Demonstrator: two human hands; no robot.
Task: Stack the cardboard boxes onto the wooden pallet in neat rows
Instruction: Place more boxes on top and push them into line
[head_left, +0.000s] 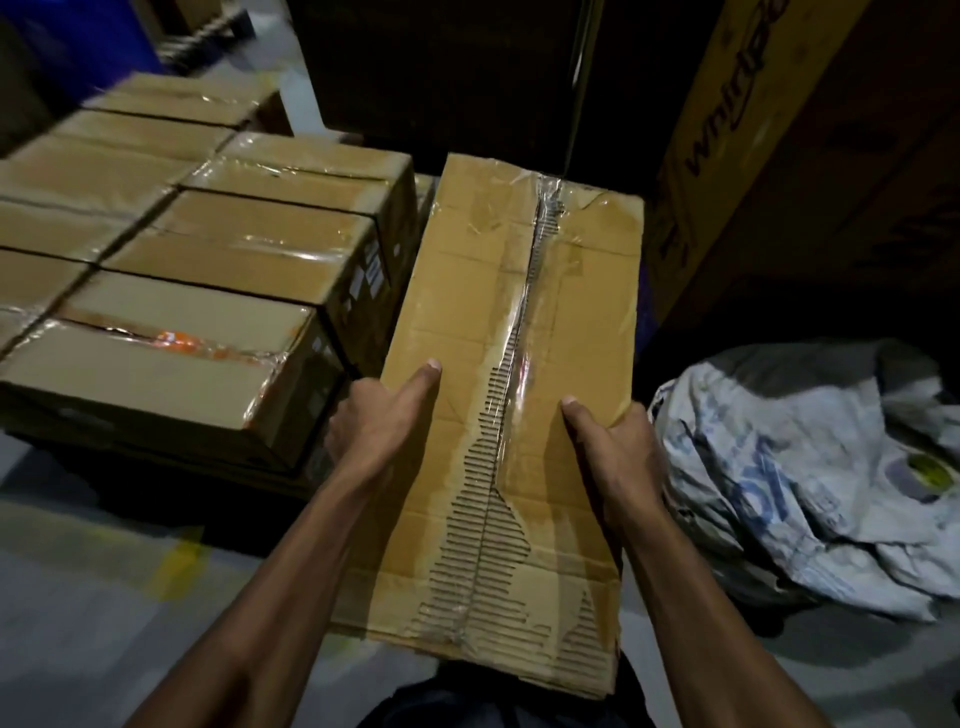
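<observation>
Hands, left (375, 422) and right (618, 439), clamp our torn box (511, 405) by its sides, right of the stack (218, 270); next, we judge, setting it flush alongside.

Both arms extended, left hand (376, 421) and right hand (618, 441) clamped (thumbs on top)

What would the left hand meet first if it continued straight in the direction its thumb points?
Probably nothing solid: the left hand grips the carried box, thumb pointing along its lid. Beyond looks dark; depth unclear.
</observation>
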